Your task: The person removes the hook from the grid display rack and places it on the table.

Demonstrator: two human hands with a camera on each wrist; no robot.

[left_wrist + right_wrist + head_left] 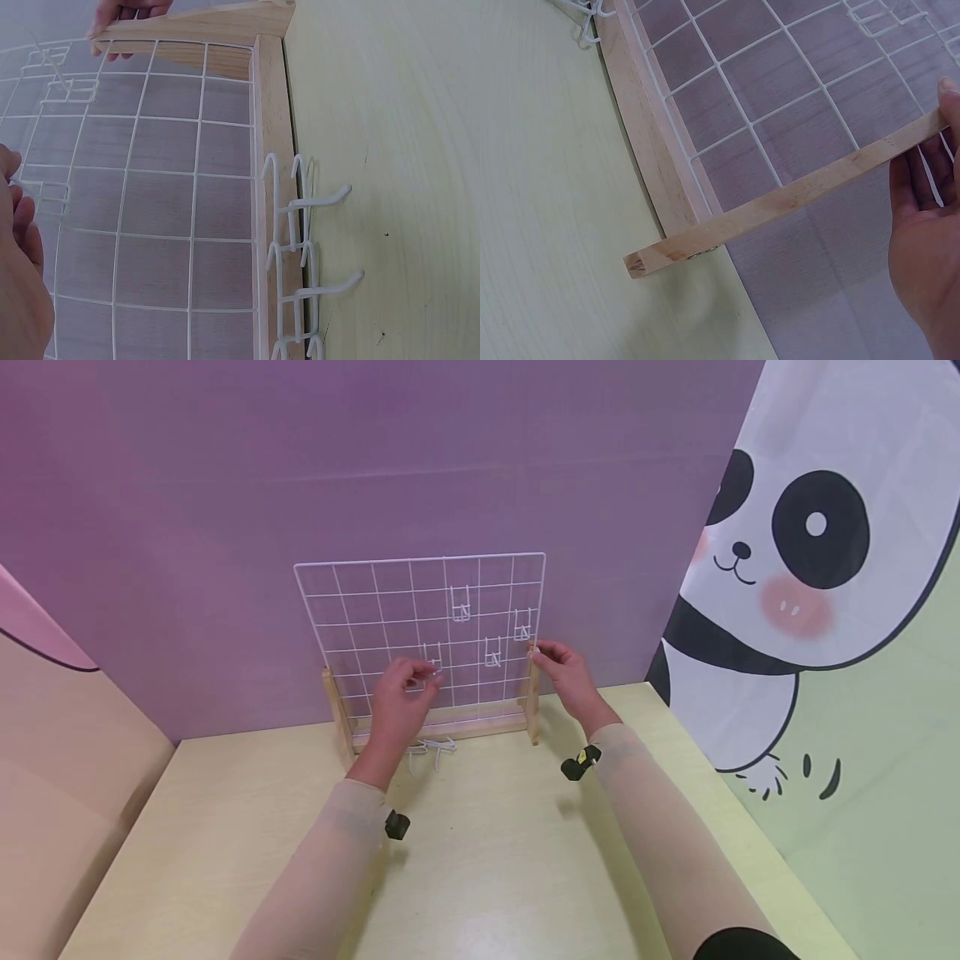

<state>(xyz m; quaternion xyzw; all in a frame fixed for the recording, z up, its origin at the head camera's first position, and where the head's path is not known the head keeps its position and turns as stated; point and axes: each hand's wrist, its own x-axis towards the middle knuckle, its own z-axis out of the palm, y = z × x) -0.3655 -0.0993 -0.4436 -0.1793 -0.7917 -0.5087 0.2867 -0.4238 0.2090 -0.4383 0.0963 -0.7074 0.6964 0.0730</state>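
A white wire grid panel (390, 610) stands upright in a wooden stand (480, 727). With thumb and fingers my left hand (401, 697) pinches the prong of a white wire hook (52, 196) hung on the grid's lower middle. At the grid's right side, my right hand (566, 677) grips the upper end of the stand's wooden side post (795, 195), thumb on one face and fingers behind. Other hooks hang on the grid: one high (461, 610), one near the right edge (522, 631) and one lower (492, 657).
Several loose white hooks (304, 225) lie at the stand's front base, on the pale wooden table (480, 860). A purple backdrop (450, 460) rises right behind the grid. To the right is a wall with a panda picture (795, 635).
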